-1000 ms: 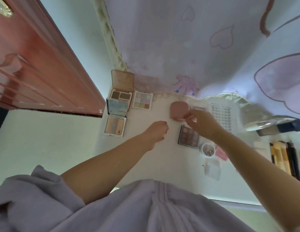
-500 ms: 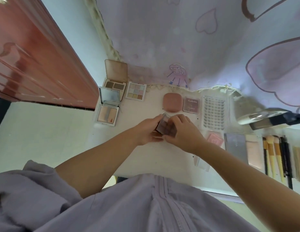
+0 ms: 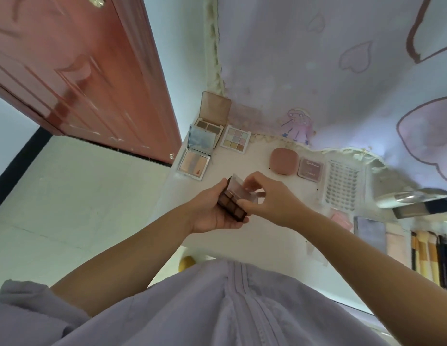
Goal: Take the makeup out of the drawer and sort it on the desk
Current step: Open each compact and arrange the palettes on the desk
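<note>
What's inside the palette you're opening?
Brown eyeshadow pans show inside the dark palette. The clear lid and right hand cover the rest; left hand holds the base.

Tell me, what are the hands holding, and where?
A dark brown eyeshadow palette. The left hand cradles its base from below, and the right hand pinches its clear lid, tilted open.

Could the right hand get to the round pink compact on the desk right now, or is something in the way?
Probably not right away. The path from the right hand to the pink compact is free, with only bare desk between, but its fingers pinch the clear lid of the brown palette that the left hand holds.
</note>
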A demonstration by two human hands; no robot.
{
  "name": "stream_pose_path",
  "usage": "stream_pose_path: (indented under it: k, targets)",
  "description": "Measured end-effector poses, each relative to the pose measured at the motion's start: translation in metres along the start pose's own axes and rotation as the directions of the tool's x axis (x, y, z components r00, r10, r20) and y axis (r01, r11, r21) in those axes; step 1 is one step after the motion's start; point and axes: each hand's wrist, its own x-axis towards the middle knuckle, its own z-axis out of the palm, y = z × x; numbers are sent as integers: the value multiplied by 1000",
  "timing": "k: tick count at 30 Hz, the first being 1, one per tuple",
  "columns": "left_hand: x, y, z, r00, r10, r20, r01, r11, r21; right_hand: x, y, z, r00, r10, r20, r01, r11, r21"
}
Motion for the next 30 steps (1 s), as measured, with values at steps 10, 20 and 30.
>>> stream_pose_path:
  k: [10, 20, 30]
  targets:
    - [-68, -16, -86, 1000, 29, 7, -30, 1000, 3, 15, -42, 72, 982, 191, -5, -155, 813, 561]
    - [-70, -7, -128, 720, 471, -509, -240, 858, 455, 83, -53, 119, 924, 256, -285, -218, 963, 158]
    - [-58, 8, -125, 664, 611, -430, 39, 546, 837, 95, -45, 124, 932, 249, -262, -232, 968, 94]
